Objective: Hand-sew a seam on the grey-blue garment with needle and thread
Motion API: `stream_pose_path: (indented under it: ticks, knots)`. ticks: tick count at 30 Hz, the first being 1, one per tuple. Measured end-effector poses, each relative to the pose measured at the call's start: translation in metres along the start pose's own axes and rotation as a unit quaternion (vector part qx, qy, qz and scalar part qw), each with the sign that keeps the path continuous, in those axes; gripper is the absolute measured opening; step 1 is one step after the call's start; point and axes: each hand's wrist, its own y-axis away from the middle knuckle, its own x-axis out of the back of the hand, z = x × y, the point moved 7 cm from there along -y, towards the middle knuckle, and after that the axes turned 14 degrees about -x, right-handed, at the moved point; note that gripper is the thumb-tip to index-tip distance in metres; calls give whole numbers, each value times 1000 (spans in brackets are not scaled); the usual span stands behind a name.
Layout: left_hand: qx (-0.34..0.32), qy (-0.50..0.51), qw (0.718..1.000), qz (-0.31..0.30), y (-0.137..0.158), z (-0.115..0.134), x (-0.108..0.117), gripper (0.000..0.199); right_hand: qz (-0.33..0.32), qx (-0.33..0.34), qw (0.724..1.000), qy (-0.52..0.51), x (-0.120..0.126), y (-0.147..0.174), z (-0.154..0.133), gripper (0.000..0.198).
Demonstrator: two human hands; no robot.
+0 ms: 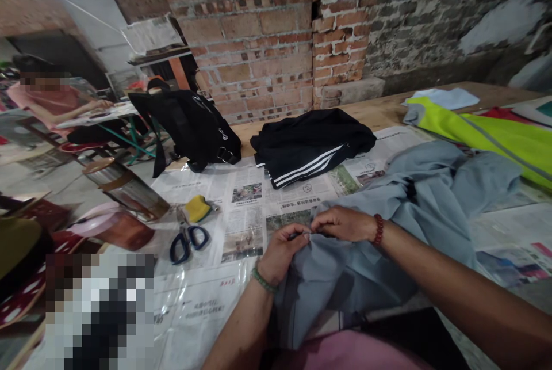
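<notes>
A grey-blue cloth garment [357,266] spreads over the table's right half and down toward my lap. My left hand [284,249], with a green bead bracelet, pinches the upper edge of this garment between thumb and fingers. Close beside it, almost touching, my right hand [342,223] is closed on the same edge; a red bead bracelet circles that wrist. Something small and thin seems to show at the left fingertips, too small to name. Blue-handled scissors [188,243] and a yellow-green sponge-like piece [199,208] lie to the left.
Newspaper under clear plastic [207,289] covers the table. Behind are a folded black garment with white stripes [314,142] and a black backpack [190,125]. A steel flask [129,189] and pink-lidded cup [116,229] stand left, a neon-yellow garment [495,140] right. A person [56,94] sits farther back.
</notes>
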Motion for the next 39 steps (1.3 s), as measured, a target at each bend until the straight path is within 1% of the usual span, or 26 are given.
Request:
stream_pose_path:
  ticks: [3,5,8,10,11,13,16,18,21,24,26,28,31,33,35,37,39]
  knots:
    - [-4,-5,1000,3,-1,-2,1,17,9,-10,1000,-12,-3,-1,2,18]
    - [-6,-7,1000,9,-2,-2,1,17,13,-5,999,-37,-5,-1,1,16]
    - [-1,-2,1000,23,-2,-2,1,17,11,11,998,-66,-8,-1,-1,22]
    - [7,14,999,35,-1,-3,2,16,29,21,998,-42,-5,-1,-1,28]
    - [12,25,999,42,-1,-3,2,15,51,27,998,-23,-2,0,-2,30]
    - [18,46,997,52,0,-2,3,14,124,37,991,17,9,5,-2,30]
    - [23,70,995,65,0,-2,4,17,254,67,964,41,26,21,-7,24]
    - [26,83,994,68,0,-2,4,20,293,112,948,49,26,32,-16,18]
    - [19,87,994,60,-1,0,3,20,291,167,940,65,13,39,-28,13]
    - [11,88,995,55,-1,2,2,19,288,169,941,53,3,37,-30,14]
    - [15,97,994,56,-1,2,2,18,287,161,944,26,1,36,-27,20]
    - [23,109,992,58,0,2,2,19,284,154,946,0,2,37,-22,32]
    - [36,121,990,58,1,1,3,21,281,137,950,-2,1,37,-13,44]
    - [42,127,989,55,1,1,2,23,285,122,951,2,-1,36,-8,40]
    - [47,135,988,53,1,1,0,24,300,117,947,-8,-2,33,-4,27]
    - [49,142,987,56,1,0,0,27,318,123,940,-19,-3,31,-4,19]
    - [48,145,987,56,1,0,-1,28,331,133,934,-17,-3,30,-6,17]
